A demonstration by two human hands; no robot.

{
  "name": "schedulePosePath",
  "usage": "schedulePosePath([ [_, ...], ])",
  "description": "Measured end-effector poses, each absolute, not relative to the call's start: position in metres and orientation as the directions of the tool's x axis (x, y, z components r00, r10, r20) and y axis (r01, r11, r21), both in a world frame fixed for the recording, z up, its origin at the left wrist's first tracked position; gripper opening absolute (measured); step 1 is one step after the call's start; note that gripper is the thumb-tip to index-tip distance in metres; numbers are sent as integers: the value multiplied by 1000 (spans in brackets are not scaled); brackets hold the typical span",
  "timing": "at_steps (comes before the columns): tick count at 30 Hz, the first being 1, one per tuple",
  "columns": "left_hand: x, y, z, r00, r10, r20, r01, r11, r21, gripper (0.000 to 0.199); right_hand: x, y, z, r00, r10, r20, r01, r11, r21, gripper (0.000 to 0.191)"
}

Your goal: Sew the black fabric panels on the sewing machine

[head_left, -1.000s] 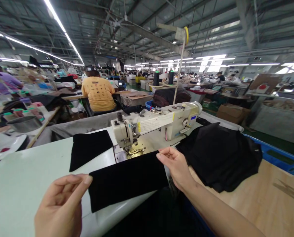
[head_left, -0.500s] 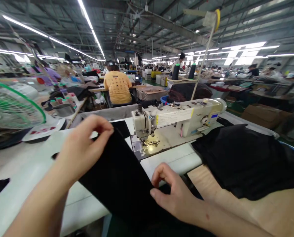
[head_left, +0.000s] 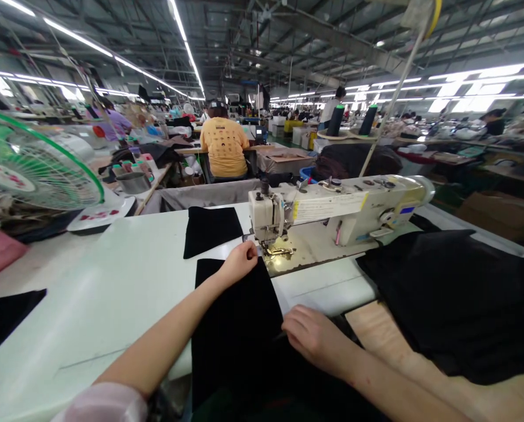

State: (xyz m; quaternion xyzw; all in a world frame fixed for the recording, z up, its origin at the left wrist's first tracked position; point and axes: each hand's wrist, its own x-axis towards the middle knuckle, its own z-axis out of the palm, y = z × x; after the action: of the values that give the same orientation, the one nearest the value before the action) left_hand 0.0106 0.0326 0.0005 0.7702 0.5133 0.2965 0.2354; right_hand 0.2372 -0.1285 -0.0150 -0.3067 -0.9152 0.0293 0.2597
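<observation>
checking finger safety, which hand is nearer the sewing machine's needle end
Left. The left hand is close beside the needle end, at the far right corner of the black cloth; the right hand is farther back, at the cloth's right edge.

Cloth panel (head_left: 240,310) before sewing machine (head_left: 332,206), fan (head_left: 29,170) left.

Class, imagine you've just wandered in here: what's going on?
A person is handling a strip of black cloth at a sewing machine. The left hand is at the cloth's far edge, close to the machine's needle end; the right hand is at its right edge, nearer the body. Whether either is gripping is unclear. Another black piece lies on the table, and a dark heap lies to the right.
</observation>
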Motion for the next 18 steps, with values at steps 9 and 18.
schedulePosePath([
  [9, 24, 64, -1, 259, 958, 125, 658, -269, 704, 14, 233, -123, -20, -569, 667, 481, 605, 736, -304, 19],
  [18, 25, 64, 4, 268, 958, 100, 706, -266, 656, 11, 233, -121, -20, -567, 679, 465, 564, 732, -381, 20],
])
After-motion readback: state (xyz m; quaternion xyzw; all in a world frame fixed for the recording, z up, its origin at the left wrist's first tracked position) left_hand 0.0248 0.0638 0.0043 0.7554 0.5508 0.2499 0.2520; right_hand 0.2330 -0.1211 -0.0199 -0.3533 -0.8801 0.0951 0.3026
